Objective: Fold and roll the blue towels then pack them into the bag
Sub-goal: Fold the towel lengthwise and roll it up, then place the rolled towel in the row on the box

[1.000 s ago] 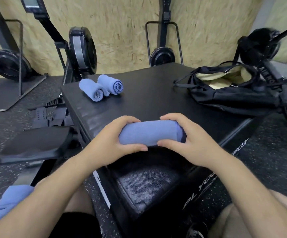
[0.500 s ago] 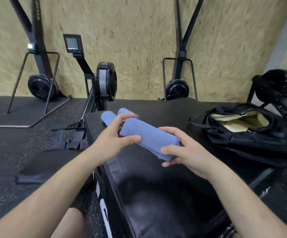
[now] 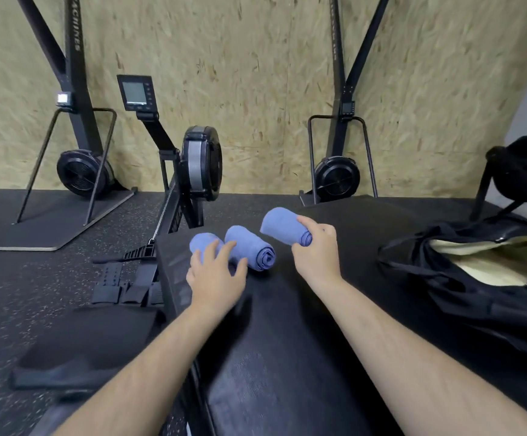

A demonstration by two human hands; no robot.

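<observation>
At twelve o'clock my right hand (image 3: 317,247) grips a towel (image 3: 282,225); at eleven my left hand (image 3: 216,272) spreads wide over two rolls (image 3: 251,251).

Two blue towels, each rolled into a tight cylinder, lie close side by side at the far left corner of the black padded box (image 3: 287,357). The left roll (image 3: 203,242) is partly hidden, and the middle roll (image 3: 251,251) shows its spiral end towards the box's near edge. A third roll (image 3: 282,226), equally tight, is held tilted above the far part of the box, its spiral end gripped in the right hand (image 3: 315,250). The black bag (image 3: 463,297) lies slumped on the box's right side, mouth open, pale lining exposed.
</observation>
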